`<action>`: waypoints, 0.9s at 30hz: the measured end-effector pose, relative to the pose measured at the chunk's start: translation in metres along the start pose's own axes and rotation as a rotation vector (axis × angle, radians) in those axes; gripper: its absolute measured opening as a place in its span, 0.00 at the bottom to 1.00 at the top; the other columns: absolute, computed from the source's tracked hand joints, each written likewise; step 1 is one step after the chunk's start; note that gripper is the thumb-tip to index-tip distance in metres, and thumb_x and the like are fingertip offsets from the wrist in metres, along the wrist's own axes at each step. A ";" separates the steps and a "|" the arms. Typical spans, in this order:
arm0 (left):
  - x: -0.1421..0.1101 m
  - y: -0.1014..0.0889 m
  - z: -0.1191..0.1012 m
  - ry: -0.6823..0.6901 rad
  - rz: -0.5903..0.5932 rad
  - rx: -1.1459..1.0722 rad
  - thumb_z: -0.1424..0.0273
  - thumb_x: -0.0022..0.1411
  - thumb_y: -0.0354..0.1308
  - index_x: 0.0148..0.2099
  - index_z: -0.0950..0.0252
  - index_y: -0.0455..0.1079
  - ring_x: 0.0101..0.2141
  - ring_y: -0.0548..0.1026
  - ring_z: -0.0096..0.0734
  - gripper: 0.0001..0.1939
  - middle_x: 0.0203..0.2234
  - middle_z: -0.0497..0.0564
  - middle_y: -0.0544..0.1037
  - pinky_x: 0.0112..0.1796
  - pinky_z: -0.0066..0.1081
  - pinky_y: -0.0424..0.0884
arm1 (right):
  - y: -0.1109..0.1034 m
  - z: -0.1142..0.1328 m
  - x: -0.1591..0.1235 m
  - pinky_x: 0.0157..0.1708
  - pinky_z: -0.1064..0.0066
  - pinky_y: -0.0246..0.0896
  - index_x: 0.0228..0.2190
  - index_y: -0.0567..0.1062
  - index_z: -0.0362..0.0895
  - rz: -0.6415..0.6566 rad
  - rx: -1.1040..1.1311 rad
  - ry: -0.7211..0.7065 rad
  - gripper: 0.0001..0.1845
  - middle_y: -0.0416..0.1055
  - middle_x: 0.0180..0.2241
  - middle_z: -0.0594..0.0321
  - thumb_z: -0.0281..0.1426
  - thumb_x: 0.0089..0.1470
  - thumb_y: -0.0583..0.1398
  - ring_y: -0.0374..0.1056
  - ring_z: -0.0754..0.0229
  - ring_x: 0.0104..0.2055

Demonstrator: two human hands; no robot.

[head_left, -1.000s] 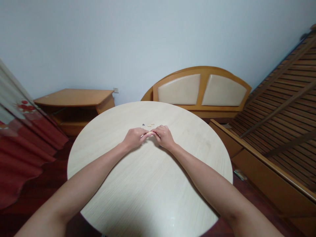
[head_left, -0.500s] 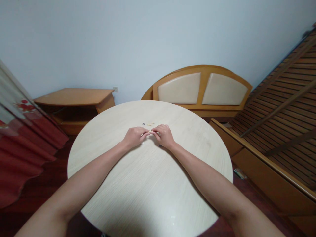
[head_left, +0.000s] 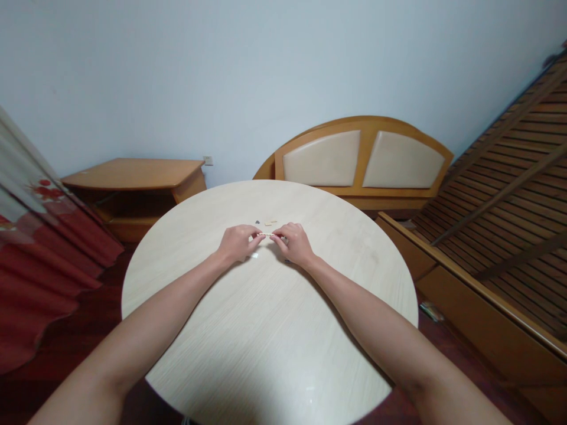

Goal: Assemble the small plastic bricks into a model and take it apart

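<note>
Between my two hands, over the far half of the round table (head_left: 266, 307), is a small thin pale strip (head_left: 267, 235). My left hand (head_left: 237, 242) pinches its left end between thumb and fingers. The right end is pinched by my right hand (head_left: 295, 242). What kind of thing the strip is, I cannot make out. Just beyond the fingers lie small flat yellowish pieces (head_left: 268, 224) and a small dark cluster (head_left: 257, 222). A small white piece (head_left: 254, 255) rests below my left hand. Something small and dark (head_left: 287, 261) is partly hidden under my right hand.
A wooden cabinet (head_left: 137, 173) stands at the back left beside a red and white curtain (head_left: 48, 283). Behind the table is a padded headboard (head_left: 321, 159). A wooden bed frame (head_left: 469, 295) and slatted panel (head_left: 522, 165) stand at the right.
My left hand has shifted slightly left, so more of the pale strip shows between the fingers. The white piece below it is now more visible. My right hand has barely moved.
</note>
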State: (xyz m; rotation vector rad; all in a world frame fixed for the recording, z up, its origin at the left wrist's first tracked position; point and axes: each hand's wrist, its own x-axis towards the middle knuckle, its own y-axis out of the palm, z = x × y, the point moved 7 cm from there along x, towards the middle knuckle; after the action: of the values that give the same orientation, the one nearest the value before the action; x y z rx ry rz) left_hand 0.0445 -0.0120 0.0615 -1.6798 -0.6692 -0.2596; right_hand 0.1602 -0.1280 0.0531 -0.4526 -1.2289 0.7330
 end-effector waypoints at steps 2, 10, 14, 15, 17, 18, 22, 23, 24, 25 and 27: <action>0.000 -0.002 0.000 -0.012 -0.010 -0.002 0.62 0.68 0.60 0.40 0.63 0.81 0.37 0.81 0.38 0.12 0.35 0.52 0.84 0.36 0.33 0.71 | 0.000 0.000 0.000 0.41 0.63 0.54 0.33 0.80 0.44 0.000 0.000 0.001 0.08 0.79 0.32 0.59 0.33 0.63 0.63 0.69 0.55 0.37; 0.000 -0.009 -0.002 -0.035 -0.077 -0.018 0.63 0.67 0.61 0.44 0.63 0.79 0.37 0.81 0.36 0.10 0.35 0.51 0.84 0.37 0.31 0.70 | 0.002 0.001 0.001 0.42 0.63 0.54 0.32 0.80 0.45 0.036 0.010 0.005 0.08 0.79 0.32 0.59 0.34 0.62 0.64 0.69 0.56 0.37; -0.002 -0.009 -0.001 -0.045 -0.101 -0.019 0.64 0.67 0.61 0.45 0.62 0.79 0.37 0.81 0.35 0.09 0.35 0.50 0.84 0.37 0.30 0.71 | 0.003 0.001 0.001 0.42 0.64 0.53 0.31 0.80 0.45 0.058 0.013 -0.003 0.08 0.79 0.31 0.60 0.34 0.62 0.65 0.69 0.56 0.37; -0.002 -0.009 -0.001 -0.045 -0.102 -0.018 0.65 0.67 0.60 0.45 0.62 0.79 0.37 0.81 0.35 0.09 0.35 0.50 0.84 0.37 0.30 0.71 | 0.004 0.002 0.001 0.42 0.64 0.53 0.32 0.81 0.45 0.062 0.010 -0.008 0.08 0.79 0.31 0.60 0.34 0.62 0.65 0.69 0.56 0.37; -0.002 -0.008 -0.002 -0.045 -0.103 -0.016 0.65 0.68 0.60 0.46 0.62 0.78 0.37 0.81 0.35 0.09 0.36 0.50 0.84 0.37 0.30 0.71 | 0.005 0.002 0.001 0.42 0.64 0.53 0.33 0.81 0.45 0.072 0.001 -0.021 0.07 0.79 0.31 0.60 0.34 0.63 0.64 0.69 0.56 0.36; -0.002 -0.008 -0.002 -0.044 -0.101 -0.017 0.65 0.68 0.60 0.46 0.62 0.78 0.38 0.81 0.35 0.09 0.36 0.50 0.84 0.37 0.30 0.71 | 0.005 0.002 0.001 0.42 0.64 0.53 0.34 0.81 0.45 0.078 -0.004 -0.027 0.07 0.79 0.31 0.60 0.33 0.63 0.64 0.69 0.56 0.36; -0.002 -0.006 -0.004 -0.045 -0.086 -0.035 0.65 0.68 0.59 0.46 0.62 0.79 0.38 0.81 0.37 0.10 0.37 0.50 0.84 0.38 0.31 0.72 | 0.008 0.001 0.001 0.42 0.64 0.54 0.38 0.82 0.45 0.097 -0.011 -0.039 0.07 0.79 0.32 0.58 0.31 0.64 0.62 0.70 0.56 0.37; -0.002 -0.005 -0.004 -0.043 -0.083 -0.042 0.65 0.68 0.59 0.46 0.62 0.79 0.38 0.81 0.37 0.10 0.37 0.51 0.84 0.38 0.32 0.72 | 0.008 0.001 0.001 0.42 0.64 0.54 0.39 0.82 0.45 0.099 -0.007 -0.042 0.07 0.80 0.32 0.58 0.30 0.64 0.62 0.71 0.56 0.37; -0.002 -0.005 -0.004 -0.040 -0.082 -0.047 0.64 0.68 0.59 0.46 0.62 0.79 0.39 0.81 0.38 0.10 0.38 0.51 0.85 0.39 0.32 0.73 | 0.008 0.001 0.001 0.42 0.64 0.54 0.40 0.82 0.45 0.101 -0.003 -0.046 0.08 0.80 0.33 0.57 0.30 0.64 0.61 0.71 0.55 0.38; -0.003 -0.004 -0.004 -0.036 -0.084 -0.052 0.64 0.69 0.59 0.47 0.62 0.79 0.39 0.82 0.38 0.11 0.38 0.51 0.85 0.39 0.33 0.73 | 0.008 0.002 0.001 0.43 0.64 0.55 0.41 0.82 0.45 0.105 0.001 -0.051 0.08 0.80 0.34 0.57 0.29 0.64 0.61 0.71 0.55 0.38; -0.003 -0.004 -0.002 -0.034 -0.101 -0.058 0.64 0.69 0.59 0.47 0.61 0.79 0.39 0.82 0.38 0.11 0.38 0.52 0.85 0.39 0.33 0.74 | 0.009 0.003 0.001 0.43 0.63 0.56 0.43 0.81 0.45 0.118 0.007 -0.064 0.10 0.81 0.35 0.57 0.28 0.63 0.60 0.72 0.55 0.39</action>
State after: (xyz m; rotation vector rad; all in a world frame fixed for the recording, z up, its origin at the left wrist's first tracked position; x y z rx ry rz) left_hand 0.0405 -0.0147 0.0639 -1.7113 -0.7790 -0.3254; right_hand 0.1553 -0.1214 0.0484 -0.5027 -1.2675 0.8575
